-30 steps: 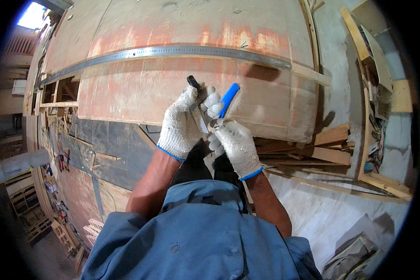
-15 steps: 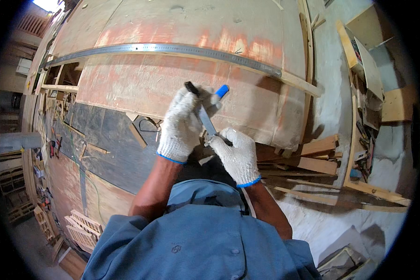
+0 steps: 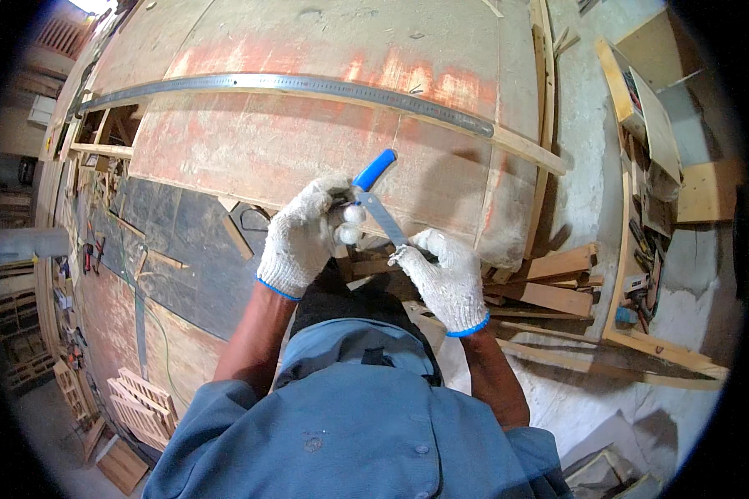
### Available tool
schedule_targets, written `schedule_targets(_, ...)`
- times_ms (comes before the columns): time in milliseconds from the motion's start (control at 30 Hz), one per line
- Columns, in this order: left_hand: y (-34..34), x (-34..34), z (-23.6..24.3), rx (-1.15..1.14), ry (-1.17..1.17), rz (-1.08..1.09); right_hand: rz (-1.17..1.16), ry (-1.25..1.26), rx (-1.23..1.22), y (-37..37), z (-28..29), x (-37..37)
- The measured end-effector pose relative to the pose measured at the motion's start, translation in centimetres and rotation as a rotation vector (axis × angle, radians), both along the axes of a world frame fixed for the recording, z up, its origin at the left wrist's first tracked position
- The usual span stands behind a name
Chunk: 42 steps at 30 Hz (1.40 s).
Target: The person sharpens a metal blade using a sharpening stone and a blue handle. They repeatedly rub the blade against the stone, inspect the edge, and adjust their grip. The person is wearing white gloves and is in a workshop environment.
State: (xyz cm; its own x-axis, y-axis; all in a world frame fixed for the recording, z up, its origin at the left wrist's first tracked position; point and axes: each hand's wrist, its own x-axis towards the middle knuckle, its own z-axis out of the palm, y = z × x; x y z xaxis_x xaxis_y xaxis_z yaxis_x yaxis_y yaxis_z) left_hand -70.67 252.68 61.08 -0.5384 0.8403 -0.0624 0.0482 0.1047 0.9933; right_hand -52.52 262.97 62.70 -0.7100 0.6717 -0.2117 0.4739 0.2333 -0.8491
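Between my gloved hands is a blue-handled tool (image 3: 375, 170) with a flat grey metal blade (image 3: 382, 219); its exact kind is unclear. The handle points up and to the right, and the blade slants down from it at an angle. My left hand (image 3: 310, 223), in a white knit glove with a blue cuff, is closed around the place where handle and blade meet, its fingers partly hidden. My right hand (image 3: 443, 279), gloved the same way, pinches the blade's lower end between thumb and fingers. Beyond them lies a wide worn board (image 3: 308, 150) with reddish stains.
A long steel ruler (image 3: 291, 84) lies along a wooden strip across the board. Wood offcuts (image 3: 549, 283) are heaped at right, beside a wooden frame (image 3: 620, 249). Pliers-like hand tools (image 3: 93, 256) and slatted wooden pieces (image 3: 144, 402) sit at left.
The hands have moved slightly apart and down, the left one leftward, the right one rightward. More of the blue handle now shows, and the black end above my left hand is out of sight.
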Motion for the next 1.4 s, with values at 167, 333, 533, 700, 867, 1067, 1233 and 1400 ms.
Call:
schedule_targets(167,0.8,0.8,0.7,-0.05,-0.578,0.128,0.07,0.012,0.024,0.2,-0.4,-0.1)
schedule_targets(333,0.5,0.4,1.0,-0.199,-0.401,0.047,-0.015,0.04,-0.102,0.5,-0.9,-0.5)
schedule_targets(533,-0.4,1.2,1.7,-0.251,-0.34,-0.016,-0.353,0.189,-0.403,1.8,0.6,-1.3)
schedule_targets(700,-0.9,2.6,1.3,-0.235,-0.527,0.085,-0.375,0.491,-0.596,1.1,-0.9,-0.9)
schedule_targets(867,-1.2,2.8,0.9,-0.177,-0.562,0.084,-0.341,0.384,-0.582,-0.5,-1.8,-1.2)
schedule_targets(1067,-1.8,2.8,0.6,-0.235,-0.482,0.05,-0.353,0.268,-0.589,-1.6,-1.2,-2.3)
schedule_targets(1233,-1.8,3.6,1.3,-0.193,-0.519,0.054,-0.381,0.253,-0.526,-1.7,-0.5,-2.8)
schedule_targets(1400,-2.3,3.5,1.3,-0.252,-0.337,-0.028,-0.359,0.153,-0.439,-1.7,0.2,-3.1)
